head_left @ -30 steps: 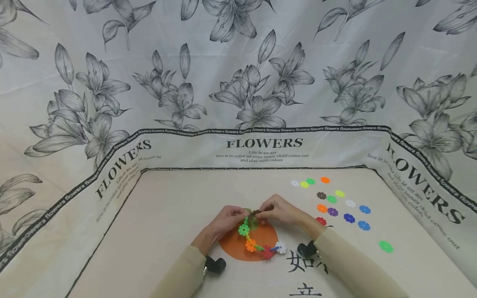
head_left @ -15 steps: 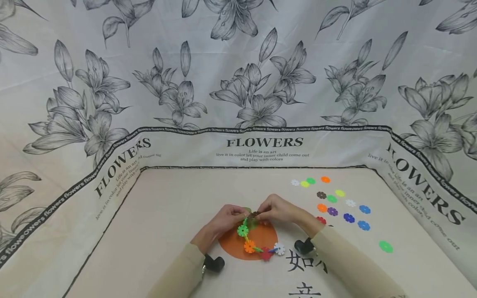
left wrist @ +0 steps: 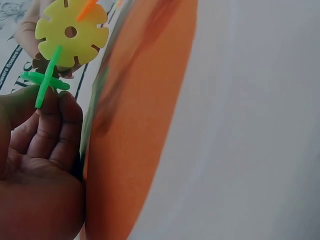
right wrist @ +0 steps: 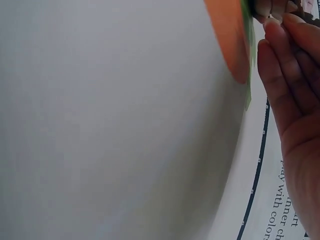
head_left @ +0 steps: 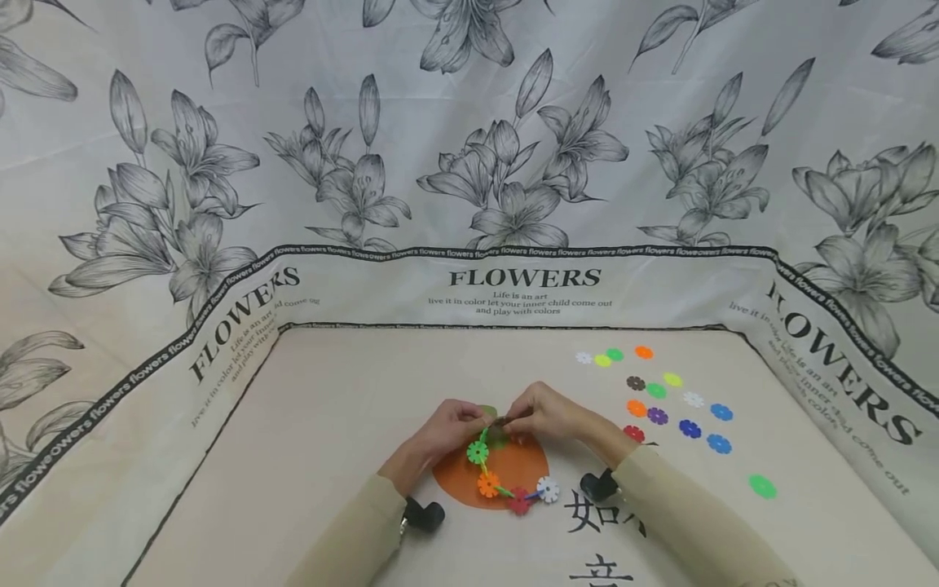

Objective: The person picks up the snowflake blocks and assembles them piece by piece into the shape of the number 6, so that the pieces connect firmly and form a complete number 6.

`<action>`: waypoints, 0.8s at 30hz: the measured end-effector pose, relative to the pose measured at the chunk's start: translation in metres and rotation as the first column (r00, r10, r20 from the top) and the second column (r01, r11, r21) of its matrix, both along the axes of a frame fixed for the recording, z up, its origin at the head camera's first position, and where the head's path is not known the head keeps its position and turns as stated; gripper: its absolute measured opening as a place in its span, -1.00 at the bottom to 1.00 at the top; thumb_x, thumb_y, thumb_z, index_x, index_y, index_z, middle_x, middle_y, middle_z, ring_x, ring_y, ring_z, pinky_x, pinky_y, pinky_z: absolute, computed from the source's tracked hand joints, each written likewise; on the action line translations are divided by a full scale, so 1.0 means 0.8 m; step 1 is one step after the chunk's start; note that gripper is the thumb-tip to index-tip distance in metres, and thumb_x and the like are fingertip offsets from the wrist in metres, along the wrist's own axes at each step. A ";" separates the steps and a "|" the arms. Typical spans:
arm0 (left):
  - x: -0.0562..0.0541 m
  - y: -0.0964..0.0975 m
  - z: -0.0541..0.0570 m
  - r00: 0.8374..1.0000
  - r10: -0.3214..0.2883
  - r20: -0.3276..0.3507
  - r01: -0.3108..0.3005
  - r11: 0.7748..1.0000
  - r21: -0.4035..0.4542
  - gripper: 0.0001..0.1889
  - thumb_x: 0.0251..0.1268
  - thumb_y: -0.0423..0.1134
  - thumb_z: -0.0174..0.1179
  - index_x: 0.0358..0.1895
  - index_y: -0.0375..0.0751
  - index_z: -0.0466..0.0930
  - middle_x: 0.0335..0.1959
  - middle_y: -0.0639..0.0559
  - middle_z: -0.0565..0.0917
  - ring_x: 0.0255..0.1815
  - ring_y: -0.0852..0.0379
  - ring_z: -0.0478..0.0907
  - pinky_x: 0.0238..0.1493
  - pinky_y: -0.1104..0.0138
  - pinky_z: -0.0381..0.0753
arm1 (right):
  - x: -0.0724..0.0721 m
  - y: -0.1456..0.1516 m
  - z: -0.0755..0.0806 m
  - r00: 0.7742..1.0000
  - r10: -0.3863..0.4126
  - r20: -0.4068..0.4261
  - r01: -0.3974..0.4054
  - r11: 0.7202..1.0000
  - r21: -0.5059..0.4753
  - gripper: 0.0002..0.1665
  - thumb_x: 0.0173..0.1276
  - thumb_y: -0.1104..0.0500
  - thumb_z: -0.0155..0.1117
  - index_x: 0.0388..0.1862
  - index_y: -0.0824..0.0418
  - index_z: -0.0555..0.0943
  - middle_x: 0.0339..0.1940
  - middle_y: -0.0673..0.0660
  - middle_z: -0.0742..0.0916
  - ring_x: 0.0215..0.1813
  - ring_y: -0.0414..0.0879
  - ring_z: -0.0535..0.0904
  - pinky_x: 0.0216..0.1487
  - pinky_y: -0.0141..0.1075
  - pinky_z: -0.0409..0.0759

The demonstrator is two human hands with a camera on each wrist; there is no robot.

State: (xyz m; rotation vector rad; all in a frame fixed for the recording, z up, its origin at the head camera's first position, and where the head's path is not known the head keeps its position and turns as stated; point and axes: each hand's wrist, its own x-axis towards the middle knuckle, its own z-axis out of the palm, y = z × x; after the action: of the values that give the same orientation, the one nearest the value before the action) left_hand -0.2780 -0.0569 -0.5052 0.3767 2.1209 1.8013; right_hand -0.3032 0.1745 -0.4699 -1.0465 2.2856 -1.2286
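A curved chain of interlocking notched plastic snowflake discs hangs below my hands in the head view. In it I see a green disc [head_left: 478, 452], an orange disc [head_left: 488, 484], a red disc [head_left: 519, 500] and a white disc [head_left: 548, 489], with thin edge-on discs between. My left hand [head_left: 445, 428] pinches a green disc [left wrist: 64, 86] at the chain's upper end; a yellow disc [left wrist: 90, 42] shows close by in the left wrist view. Fingertips nearly meeting the left's, my right hand [head_left: 548, 413] pinches a brown disc [head_left: 502, 421], mostly hidden by fingers.
Loose discs lie scattered on the right of the table, among them a purple disc [head_left: 657, 416], a dark blue disc [head_left: 689, 429] and a green disc [head_left: 762, 487]. An orange printed circle [head_left: 524, 469] lies beneath the chain. Flower-printed cloth [head_left: 524, 302] surrounds the table.
Both hands stay together at nearly the same spot. The chain's lower end has swung slightly left, and less of the brown disc shows between the fingers.
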 end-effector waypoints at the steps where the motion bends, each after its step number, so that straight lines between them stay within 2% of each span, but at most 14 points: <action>1: 0.000 0.000 0.000 1.000 -0.004 0.003 0.004 1.000 -0.009 -0.77 0.49 -0.28 0.23 -0.17 -0.46 0.71 -0.45 0.06 0.69 -0.36 0.23 0.51 -0.26 0.42 0.51 | 0.001 0.001 0.001 1.000 -0.002 -0.003 0.002 1.000 0.005 -0.91 0.36 0.37 0.38 -0.26 0.34 0.81 -0.49 0.24 0.78 -0.50 0.11 0.62 -0.42 -0.40 0.56; 7: -0.002 -0.002 0.002 0.999 -0.038 0.005 0.039 0.996 -0.078 -0.77 0.50 -0.20 0.24 -0.18 -0.34 0.73 -0.46 0.08 0.69 -0.33 0.21 0.54 -0.17 0.40 0.52 | 0.005 0.011 0.004 0.996 -0.039 -0.077 0.045 0.996 0.071 -0.89 0.38 0.26 0.42 -0.18 0.25 0.81 -0.36 0.10 0.81 -0.37 -0.09 0.67 -0.26 -0.35 0.65; 9: -0.003 0.000 0.001 0.999 -0.052 0.000 0.052 0.995 -0.090 -0.77 0.50 -0.17 0.24 -0.19 -0.30 0.73 -0.47 0.07 0.68 -0.31 0.20 0.56 -0.13 0.39 0.52 | 0.006 0.023 0.004 0.990 -0.083 -0.117 0.095 0.991 0.099 -0.87 0.37 0.22 0.44 -0.14 0.21 0.80 -0.30 0.04 0.82 -0.30 -0.15 0.67 -0.20 -0.33 0.66; 12: -0.003 0.000 0.000 0.998 -0.064 0.009 0.064 0.993 -0.098 -0.77 0.49 -0.14 0.25 -0.19 -0.25 0.73 -0.47 0.07 0.69 -0.29 0.19 0.57 -0.08 0.38 0.53 | 0.008 0.048 0.005 0.968 -0.172 -0.182 0.198 0.970 0.141 -0.80 0.37 0.17 0.45 -0.07 0.20 0.78 -0.22 -0.03 0.80 -0.21 -0.22 0.65 -0.13 -0.33 0.64; 17: -0.001 -0.001 0.000 0.998 -0.058 0.027 0.060 0.995 -0.076 -0.80 0.49 -0.16 0.25 -0.18 -0.25 0.71 -0.44 0.05 0.70 -0.29 0.18 0.58 -0.09 0.37 0.53 | 0.007 0.094 0.016 0.911 -0.318 -0.262 0.370 0.912 0.178 -0.70 0.40 0.13 0.41 0.02 0.26 0.74 -0.18 -0.01 0.78 -0.16 -0.15 0.62 -0.10 -0.27 0.62; 20: 0.000 0.000 0.001 0.998 -0.065 0.025 0.067 0.996 -0.052 -0.81 0.48 -0.20 0.25 -0.15 -0.29 0.71 -0.43 0.05 0.71 -0.30 0.18 0.59 -0.11 0.37 0.54 | 0.001 0.122 0.021 0.862 -0.411 -0.298 0.474 0.861 0.183 -0.68 0.41 0.14 0.39 0.05 0.30 0.72 -0.18 0.04 0.76 -0.14 -0.09 0.62 -0.11 -0.24 0.61; 24: 0.001 0.001 0.002 0.997 -0.077 0.010 0.077 0.996 -0.036 -0.80 0.48 -0.22 0.26 -0.11 -0.32 0.70 -0.40 0.05 0.72 -0.30 0.19 0.61 -0.11 0.38 0.58 | -0.018 0.154 0.022 0.785 -0.520 -0.335 0.594 0.786 0.171 -0.65 0.43 0.20 0.36 0.09 0.39 0.67 -0.17 0.16 0.75 -0.11 0.03 0.63 -0.15 -0.18 0.59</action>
State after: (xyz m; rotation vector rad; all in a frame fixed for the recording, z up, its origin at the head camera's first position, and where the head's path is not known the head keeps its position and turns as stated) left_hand -0.2776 -0.0558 -0.5035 0.4349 2.1009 1.7163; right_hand -0.3178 0.2978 -0.4525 -0.4509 3.0221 -0.9498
